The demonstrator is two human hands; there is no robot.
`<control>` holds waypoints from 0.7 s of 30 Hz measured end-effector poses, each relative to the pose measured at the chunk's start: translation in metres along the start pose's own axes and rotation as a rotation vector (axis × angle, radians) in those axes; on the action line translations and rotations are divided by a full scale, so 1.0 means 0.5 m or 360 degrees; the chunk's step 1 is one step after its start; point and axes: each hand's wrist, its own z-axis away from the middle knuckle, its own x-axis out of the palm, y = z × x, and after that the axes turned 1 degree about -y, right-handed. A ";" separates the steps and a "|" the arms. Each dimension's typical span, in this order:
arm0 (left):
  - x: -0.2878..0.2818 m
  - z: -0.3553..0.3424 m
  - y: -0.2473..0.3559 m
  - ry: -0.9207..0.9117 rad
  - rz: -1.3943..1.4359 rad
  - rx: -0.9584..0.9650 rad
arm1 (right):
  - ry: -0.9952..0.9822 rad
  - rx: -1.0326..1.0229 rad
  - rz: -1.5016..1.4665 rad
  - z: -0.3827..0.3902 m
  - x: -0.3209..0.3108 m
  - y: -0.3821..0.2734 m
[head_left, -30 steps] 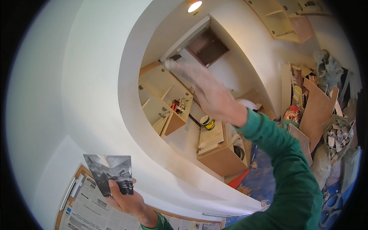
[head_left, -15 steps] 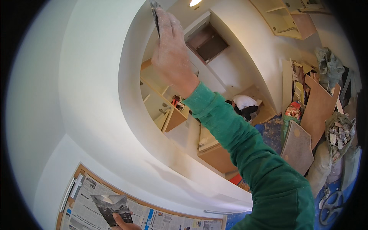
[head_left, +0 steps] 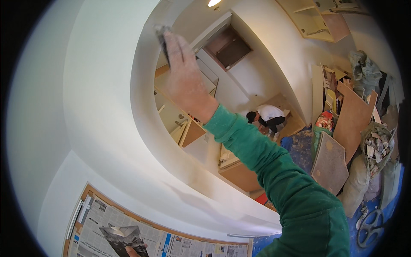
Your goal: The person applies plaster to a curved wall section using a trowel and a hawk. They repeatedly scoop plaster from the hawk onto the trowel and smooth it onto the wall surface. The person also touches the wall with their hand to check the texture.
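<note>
My right hand [head_left: 185, 83], dusted with white, is raised at the end of a green sleeve and closed around a putty knife [head_left: 162, 42]. The knife's blade lies at the inner side face of a wall opening [head_left: 143, 64]; whether it touches is unclear. Low in the view, my left hand [head_left: 132, 252] shows only a thumb and part of a finger. It grips a broad, dark metal scraper [head_left: 122, 237] with whitish paste on its blade, held above a newspaper-covered panel [head_left: 96, 222] with a wooden edge.
Through the opening, a person [head_left: 269, 113] in a white top crouches near open cabinets [head_left: 190, 132]. On the right, broken boards [head_left: 353, 120] and rubble sacks [head_left: 376, 143] stand on blue floor sheeting [head_left: 302, 150]. A wall cabinet [head_left: 314, 21] hangs at the upper right.
My right hand and its putty knife have moved down and slightly left along the opening's side. My left hand has sunk a little. The crouching person's head has come into sight.
</note>
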 end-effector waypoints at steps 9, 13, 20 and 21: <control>-0.035 0.009 -0.037 0.0066 -0.0014 -0.0056 | 0.0288 -0.0141 0.0165 -0.087 0.020 0.021; 0.003 0.013 -0.003 0.0125 0.0093 -0.0036 | 0.0146 -0.0093 0.0163 -0.039 0.065 0.006; -0.019 0.015 -0.011 0.0115 -0.0017 -0.0039 | 0.0060 -0.0025 0.0065 -0.013 0.001 0.017; -0.015 0.017 -0.009 0.0118 -0.0012 -0.0034 | 0.0128 -0.0088 0.0095 -0.036 -0.003 0.034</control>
